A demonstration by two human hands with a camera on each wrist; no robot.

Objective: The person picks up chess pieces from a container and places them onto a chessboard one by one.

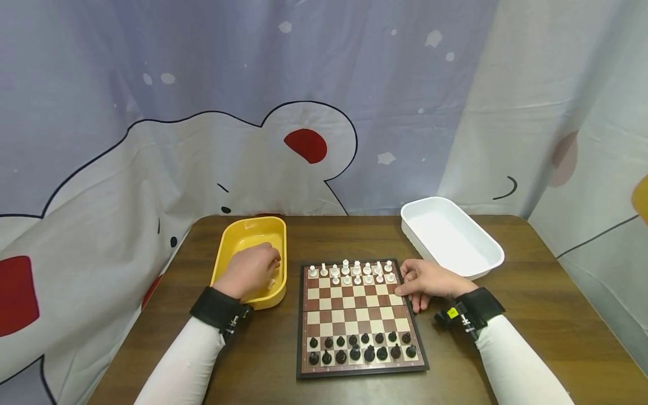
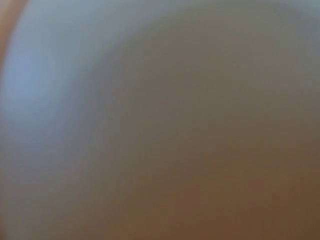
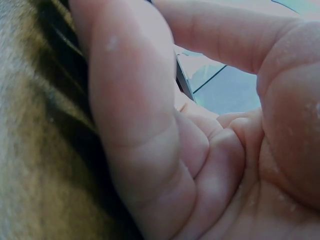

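My left hand (image 1: 253,270) reaches down into a yellow tray (image 1: 217,267), its fingers bent and the fingertips hidden beneath it. A small white piece (image 1: 271,283) shows in the tray just below that hand; I cannot tell whether the fingers hold another. At the right edge of a chessboard (image 1: 349,315), my right hand (image 1: 427,281) grips the border, thumb over the rim and other fingers curled beside it. White chess pieces (image 1: 356,267) stand in two rows at the far side, black chess pieces (image 1: 355,353) in two rows at the near side. The left wrist view is only blur.
Behind my right hand, a white tray (image 1: 450,239) sits at the back right of the wooden table (image 1: 344,233). A printed curtain (image 1: 395,112) hangs right behind the table's far edge. The yellow tray lies left of the chessboard.
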